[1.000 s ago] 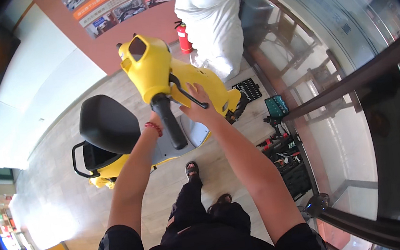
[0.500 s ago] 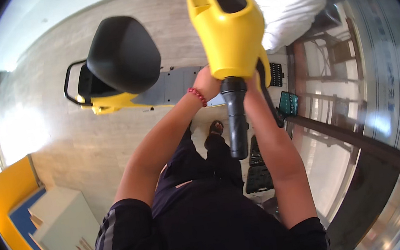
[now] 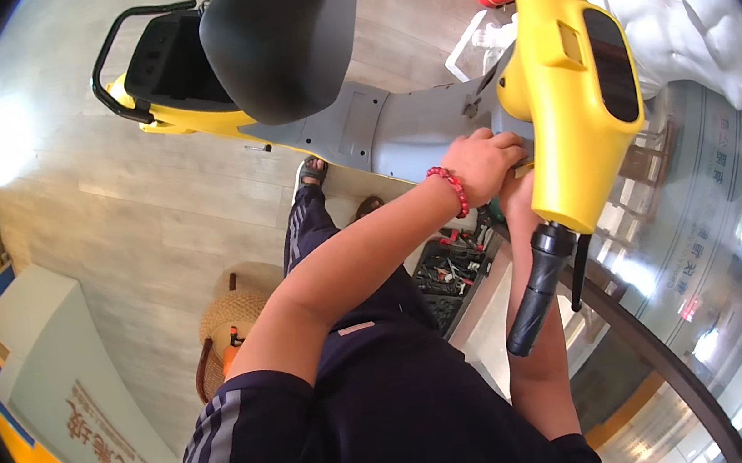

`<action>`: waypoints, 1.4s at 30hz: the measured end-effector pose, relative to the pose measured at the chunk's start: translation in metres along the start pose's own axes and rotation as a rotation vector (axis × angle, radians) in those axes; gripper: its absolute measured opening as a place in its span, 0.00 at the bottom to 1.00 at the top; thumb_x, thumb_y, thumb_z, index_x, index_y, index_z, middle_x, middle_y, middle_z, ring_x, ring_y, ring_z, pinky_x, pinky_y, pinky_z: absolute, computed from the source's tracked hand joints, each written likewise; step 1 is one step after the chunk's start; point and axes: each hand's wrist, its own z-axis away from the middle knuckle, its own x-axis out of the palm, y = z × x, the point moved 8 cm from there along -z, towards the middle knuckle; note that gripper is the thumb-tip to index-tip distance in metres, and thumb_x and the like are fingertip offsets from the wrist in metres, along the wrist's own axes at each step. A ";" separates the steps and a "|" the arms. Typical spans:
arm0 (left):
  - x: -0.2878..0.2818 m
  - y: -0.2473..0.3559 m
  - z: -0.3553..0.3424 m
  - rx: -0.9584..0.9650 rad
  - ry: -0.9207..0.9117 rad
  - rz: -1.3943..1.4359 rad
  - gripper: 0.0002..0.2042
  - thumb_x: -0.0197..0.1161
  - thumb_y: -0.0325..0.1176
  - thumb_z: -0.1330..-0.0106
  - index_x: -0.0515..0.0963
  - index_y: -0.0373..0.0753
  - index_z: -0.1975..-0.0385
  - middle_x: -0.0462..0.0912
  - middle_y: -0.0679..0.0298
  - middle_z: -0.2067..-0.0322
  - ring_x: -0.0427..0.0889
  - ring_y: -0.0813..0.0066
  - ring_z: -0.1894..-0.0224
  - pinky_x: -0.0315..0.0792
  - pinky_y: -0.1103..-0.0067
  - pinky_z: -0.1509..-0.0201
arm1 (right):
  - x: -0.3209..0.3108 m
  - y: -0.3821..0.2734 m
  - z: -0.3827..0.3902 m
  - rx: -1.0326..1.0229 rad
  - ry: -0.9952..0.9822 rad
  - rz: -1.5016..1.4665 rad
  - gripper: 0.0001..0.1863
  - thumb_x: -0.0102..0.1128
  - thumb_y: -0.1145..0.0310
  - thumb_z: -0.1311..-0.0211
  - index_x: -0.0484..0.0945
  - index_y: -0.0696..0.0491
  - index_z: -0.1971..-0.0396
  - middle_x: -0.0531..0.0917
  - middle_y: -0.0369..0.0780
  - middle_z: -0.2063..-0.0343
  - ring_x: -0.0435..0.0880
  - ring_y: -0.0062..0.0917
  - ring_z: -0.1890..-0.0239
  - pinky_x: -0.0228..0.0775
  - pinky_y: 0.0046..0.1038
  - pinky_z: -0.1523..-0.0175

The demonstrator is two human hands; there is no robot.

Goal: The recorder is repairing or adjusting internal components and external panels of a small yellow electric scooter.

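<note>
A yellow electric scooter stands before me, its yellow handlebar cover (image 3: 570, 90) carrying a dark display (image 3: 611, 65) and a black handgrip (image 3: 541, 290). My left hand (image 3: 484, 165), with a red beaded bracelet (image 3: 450, 188) at its wrist, is at the grey inner panel (image 3: 419, 130) beneath the cover. Its fingers are bent and closed near the panel's edge; what they hold, if anything, is hidden. Close beside it, my right hand (image 3: 519, 201) reaches up under the cover, which hides most of its fingers. A black brake lever (image 3: 581, 272) sticks out by the handgrip.
The black seat (image 3: 286, 44) and a black rear rack (image 3: 101, 70) are at upper left. An opened tool case (image 3: 449, 273) lies by my legs, near a woven stool (image 3: 235, 325). At right are a glass-topped table (image 3: 706, 202) and a white statue (image 3: 687, 35); a pale cabinet (image 3: 76, 375) stands at lower left.
My view has turned and come closer, so the handlebar appears farther right. My left hand, hidden in part before, now shows its bent fingers at the panel. Both hands stay beneath the handlebar.
</note>
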 end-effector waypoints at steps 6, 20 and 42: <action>0.005 -0.008 0.003 0.050 0.035 0.096 0.18 0.56 0.28 0.50 0.75 0.45 0.57 0.73 0.69 0.54 0.74 0.67 0.59 0.70 0.76 0.53 | -0.048 0.004 0.009 -0.138 0.009 0.250 0.23 0.65 0.60 0.57 0.74 0.55 0.60 0.79 0.45 0.66 0.78 0.38 0.64 0.69 0.32 0.58; 0.006 -0.009 0.003 0.037 -0.117 -0.033 0.19 0.53 0.32 0.47 0.71 0.49 0.52 0.68 0.74 0.49 0.72 0.71 0.52 0.69 0.71 0.52 | -0.055 -0.003 0.003 -0.193 0.112 0.640 0.32 0.61 0.36 0.62 0.79 0.54 0.76 0.78 0.42 0.82 0.78 0.37 0.79 0.69 0.36 0.73; 0.000 -0.008 -0.001 0.173 -0.131 -0.144 0.18 0.53 0.29 0.47 0.71 0.44 0.53 0.70 0.69 0.51 0.72 0.66 0.55 0.69 0.75 0.52 | -0.019 0.049 0.062 -0.190 0.138 -0.104 0.17 0.61 0.58 0.51 0.76 0.55 0.65 0.80 0.43 0.71 0.79 0.35 0.68 0.71 0.33 0.63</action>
